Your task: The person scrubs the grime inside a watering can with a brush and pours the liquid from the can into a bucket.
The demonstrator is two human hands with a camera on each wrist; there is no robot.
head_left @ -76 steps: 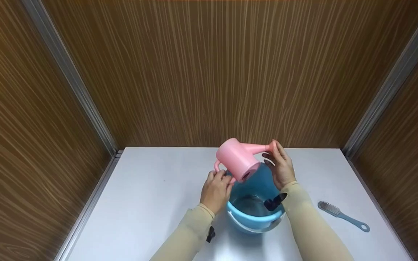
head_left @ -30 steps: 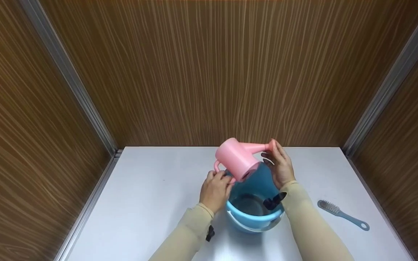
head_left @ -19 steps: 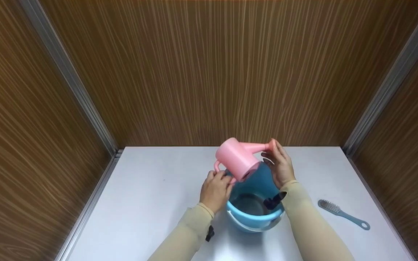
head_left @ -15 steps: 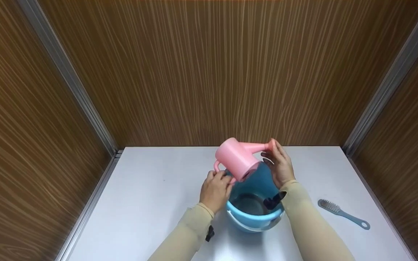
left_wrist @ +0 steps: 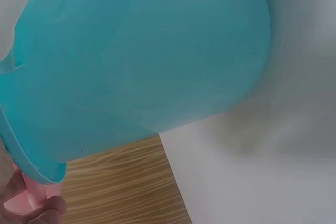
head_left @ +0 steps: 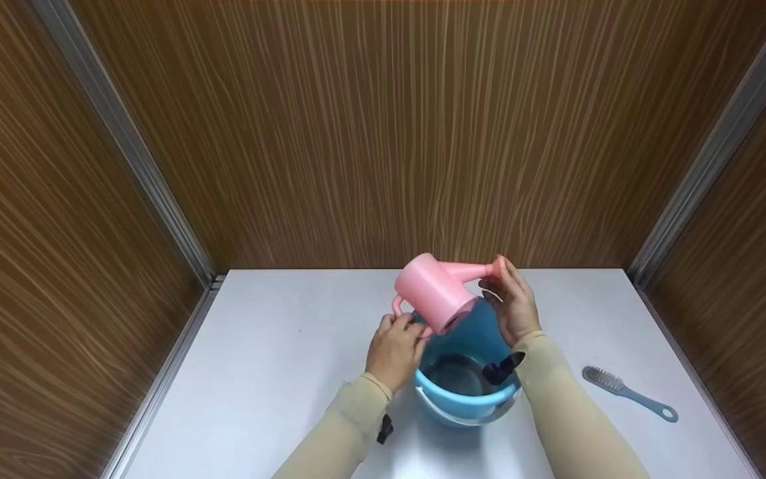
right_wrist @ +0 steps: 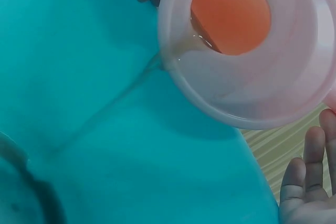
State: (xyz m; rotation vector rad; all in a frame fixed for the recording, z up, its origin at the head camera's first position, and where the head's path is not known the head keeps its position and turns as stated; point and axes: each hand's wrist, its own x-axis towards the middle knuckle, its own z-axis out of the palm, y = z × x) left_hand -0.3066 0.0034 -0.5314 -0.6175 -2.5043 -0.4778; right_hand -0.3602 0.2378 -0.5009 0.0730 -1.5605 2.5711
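Note:
A pink watering can (head_left: 431, 290) is tilted over a light blue bucket (head_left: 466, 404), its open top facing down toward the bucket. My left hand (head_left: 393, 351) grips the can's handle. At the orange-pink sprinkler head (head_left: 497, 267), my right hand (head_left: 517, 311) holds the spout end, lower fingers off it. From the round orange-lined opening (right_wrist: 231, 14) a thin stream of water (right_wrist: 118, 97) runs down inside the bucket, as the right wrist view shows. The left wrist view has the bucket's outer wall (left_wrist: 157, 51) close up, with left fingers (left_wrist: 51, 205) beyond its rim.
A grey-blue hairbrush (head_left: 645, 400) lies on the white table (head_left: 270, 372) to the right of the bucket. The bucket's white handle (head_left: 439, 416) hangs down its near side. Wood-grain panels (head_left: 383, 133) stand behind and at both sides.

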